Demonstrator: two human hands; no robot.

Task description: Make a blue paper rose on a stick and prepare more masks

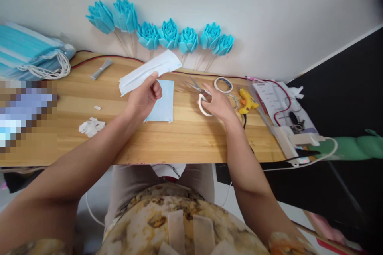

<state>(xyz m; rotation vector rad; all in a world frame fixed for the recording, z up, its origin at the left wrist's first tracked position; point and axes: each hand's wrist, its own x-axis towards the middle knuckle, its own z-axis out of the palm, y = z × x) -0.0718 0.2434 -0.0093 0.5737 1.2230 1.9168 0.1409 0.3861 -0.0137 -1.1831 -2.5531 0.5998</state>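
My left hand (145, 95) is closed on a white strip of mask material (149, 72), pinched under the thumb and tilted up to the right. Beneath that hand a light blue sheet (164, 101) lies flat on the wooden table (191, 141). To the right, my right hand (217, 103) holds scissors (197, 87), their blades parted and pointing up and left. The scissors do not touch the strip. A roll of white tape (223, 85) and a second roll (233, 102) lie beside my right hand.
Blue paper-like flowers (169, 34) lean on the wall. Stacked masks (30, 53) are at the left, white scraps (91, 127) and grey strips (101, 69) nearer. A yellow glue gun (247, 101), papers (272, 99) and a power strip (287, 143) lie at the right.
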